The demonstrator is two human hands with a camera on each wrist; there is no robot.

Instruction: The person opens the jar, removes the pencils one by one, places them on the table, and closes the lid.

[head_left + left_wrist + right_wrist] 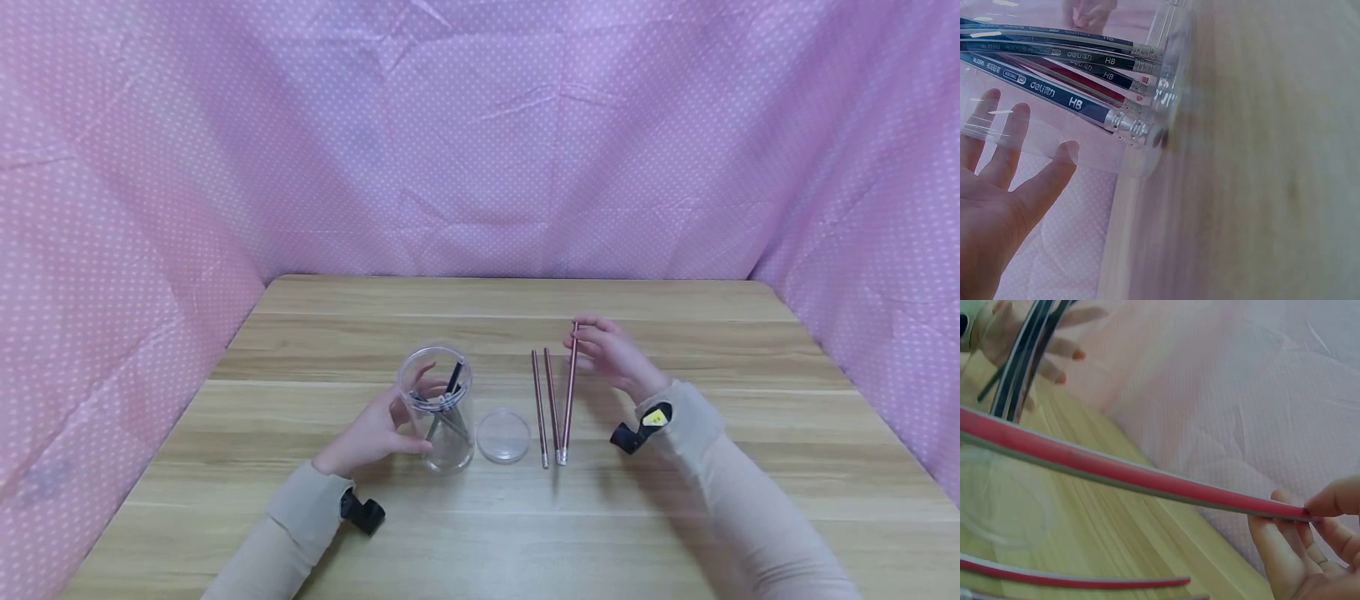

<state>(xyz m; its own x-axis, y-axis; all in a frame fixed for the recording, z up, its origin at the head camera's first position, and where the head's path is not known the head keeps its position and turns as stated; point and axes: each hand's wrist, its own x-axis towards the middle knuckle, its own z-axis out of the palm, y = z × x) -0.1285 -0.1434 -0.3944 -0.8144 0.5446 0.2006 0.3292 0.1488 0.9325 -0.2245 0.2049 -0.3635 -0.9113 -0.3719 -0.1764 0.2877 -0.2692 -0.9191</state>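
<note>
My left hand (382,423) holds a clear plastic jar (459,446), thumb at its near side and fingers spread around the far side. Inside lean several pencils (1054,90), mostly dark blue with "HB" lettering and some red; their silver eraser ends show near the rim. At the right, my right hand (611,354) pinches one end of a red, silver-striped pencil (1129,472) between thumb and fingers. Its eraser end points toward me. Two similar red pencils (539,408) lie side by side on the table, just left of the held one.
A round clear lid (503,437) lies flat between the jar and the red pencils. The wood-grain table (360,312) has pink dotted cloth (480,150) hanging behind it and at both sides. Each wrist wears a small black camera mount (633,435).
</note>
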